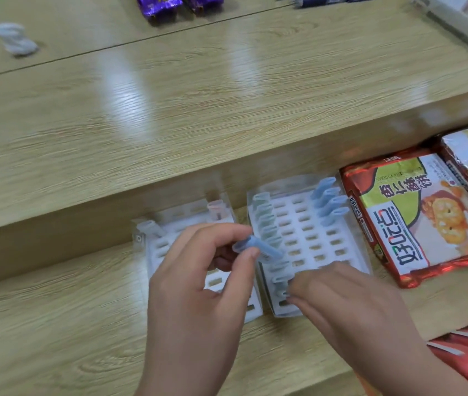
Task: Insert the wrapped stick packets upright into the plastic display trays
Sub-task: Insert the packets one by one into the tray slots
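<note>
Two clear plastic trays sit side by side on the lower wood-grain shelf [55, 324], both with white inserts full of little rectangular slots. The left hand [198, 281] pinches a blue stick packet [264, 248] between thumb and curled fingers. It's a glossy, flattish tube, tilted over the gap between the trays with its lower end by the right tray's left column.

The right tray [327, 241] has a column of pale green packets [267, 221] standing upright along its left side and a few light blue packets [327, 201] in the far right corner. The right hand [341, 295] is over that tray's near edge, fingers close together with tips down on the nearest packets. It's too blurry to tell whether they pinch one or only touch.

The left tray [170, 241] holds a pinkish packet [217, 208] at the far right and a clear-white one [151, 227] at the far left. Shiny crinkly cracker packs [416, 218] lie flat just right of the trays.
</note>
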